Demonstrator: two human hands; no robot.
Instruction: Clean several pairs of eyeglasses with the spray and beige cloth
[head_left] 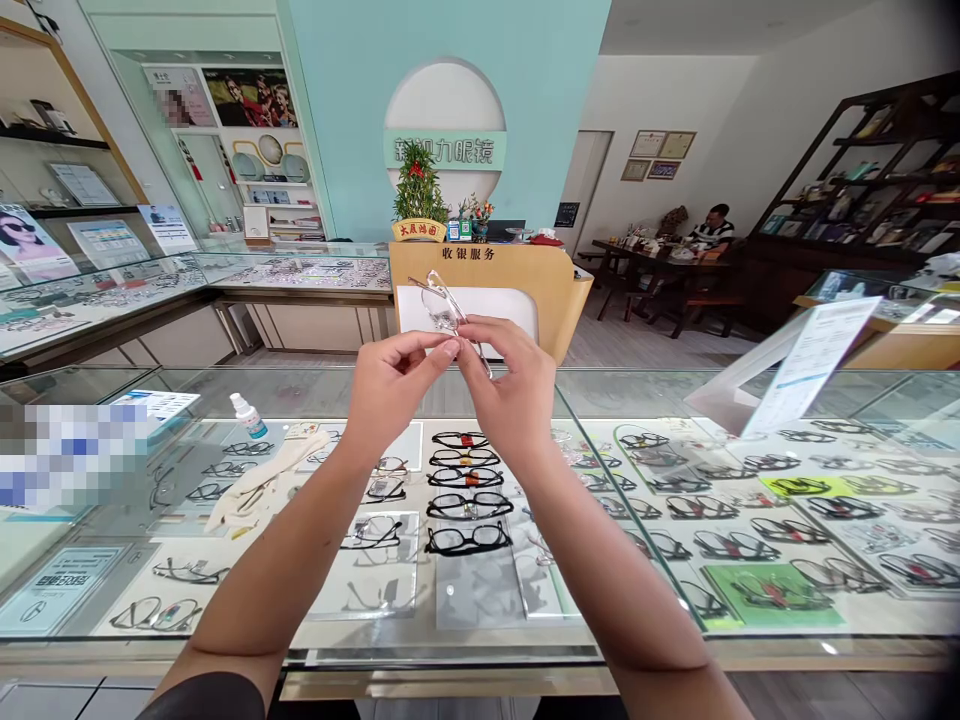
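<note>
A pair of thin-framed eyeglasses [442,303] is held up above the glass display counter, tilted, one temple running down behind the fingers. My right hand [512,380] grips the eyeglasses between thumb and fingers. My left hand [397,385] meets it at the fingertips, thumb and index finger pinched at the lower edge of the frame; exactly what they press on is hidden. Below the hands, several dark-framed glasses [469,505] are lined up in a column. To the left lie a cream cloth [274,478] and a small white spray bottle [247,415].
The glass counter [360,655] spans the front, with rows of glasses [735,545] to the right. A white sign stand [814,365] rises at right. Beyond are a wooden cashier desk [559,300], another display case [300,272] and a person [712,232] seated at a dark table.
</note>
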